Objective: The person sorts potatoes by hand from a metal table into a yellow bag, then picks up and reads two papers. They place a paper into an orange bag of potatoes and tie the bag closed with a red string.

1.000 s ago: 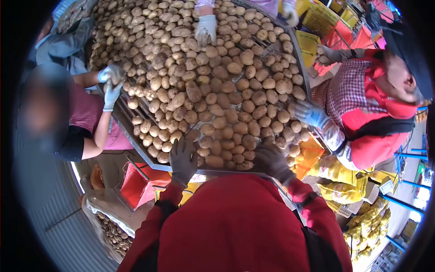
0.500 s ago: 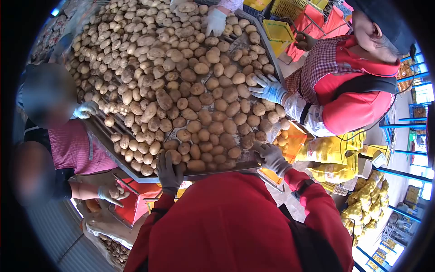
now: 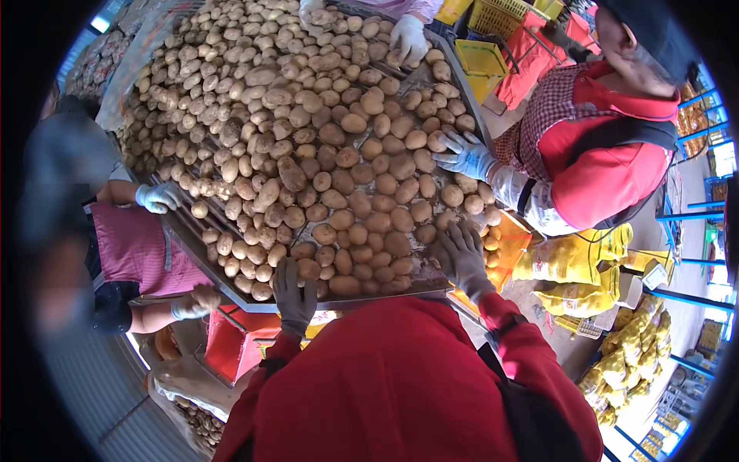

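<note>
Many potatoes cover a large metal-edged table. At its near edge, my left hand, in a grey glove, rests against potatoes, fingers pointing away from me and apart. My right hand, also grey-gloved, lies at the near right corner with its fingers spread beside potatoes. Neither hand is wrapped around a potato.
A co-worker in red reaches in from the right with a blue glove. Other gloved co-workers' hands are at the left and far edges. Orange chutes, a yellow crate and full yellow sacks surround the table.
My right hand has moved slightly away from me, its fingers now pointing more forward. The co-worker's lower left hand has risen toward the table edge. The view has shifted a little.
</note>
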The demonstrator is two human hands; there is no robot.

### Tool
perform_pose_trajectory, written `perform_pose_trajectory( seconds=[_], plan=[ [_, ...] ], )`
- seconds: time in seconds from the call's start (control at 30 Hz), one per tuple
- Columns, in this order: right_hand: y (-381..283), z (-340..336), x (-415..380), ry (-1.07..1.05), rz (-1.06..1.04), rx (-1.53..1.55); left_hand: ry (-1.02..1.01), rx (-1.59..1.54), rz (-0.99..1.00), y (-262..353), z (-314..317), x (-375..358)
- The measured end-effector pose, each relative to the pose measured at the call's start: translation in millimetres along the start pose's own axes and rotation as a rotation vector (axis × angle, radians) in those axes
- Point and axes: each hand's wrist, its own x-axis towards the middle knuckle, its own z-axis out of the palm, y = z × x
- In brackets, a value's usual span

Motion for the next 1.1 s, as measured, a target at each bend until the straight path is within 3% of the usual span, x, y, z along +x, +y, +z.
perform_pose_trajectory(
  seconds=[0.17,0.27,0.3,0.33,0.4,0.43,0.53,0.63,0.73,0.87,0.97,1.1],
  plan=[
    [12,-13,-38,-0.022,0.022,-0.058,-0.068,0.023,-0.116,-2,12,0],
    [-29,-36,0,-0.002,-0.139,0.115,-0.042,0.070,-0.059,-9,16,-4],
    [-66,-63,35,-0.288,-0.164,0.207,-0.062,0.079,-0.077,-12,18,-5],
    [-91,-65,58,-0.424,-0.300,0.164,-0.067,0.074,-0.077,-12,17,-4],
    [-116,-2,63,-0.414,-0.617,0.135,-0.071,0.062,-0.082,-10,16,-3],
    [-115,55,53,-0.262,-0.797,0.157,-0.076,0.048,-0.069,-10,16,-3],
    [-124,51,61,-0.159,-0.928,0.196,-0.080,0.026,-0.031,-16,4,-3],
    [-92,14,51,-0.142,-0.941,0.122,-0.050,0.000,0.008,-26,0,-4],
    [-60,2,21,-0.347,-0.601,0.051,-0.031,0.032,0.020,-24,-2,-2],
    [-4,-7,10,-0.168,-0.580,0.124,-0.037,0.137,0.030,-19,-1,0],
    [-6,-20,34,-0.118,-0.349,0.087,-0.035,0.151,0.026,-16,-2,3],
    [-57,7,104,-0.311,0.022,-0.018,-0.020,0.135,0.040,-14,-4,7]
  ],
)
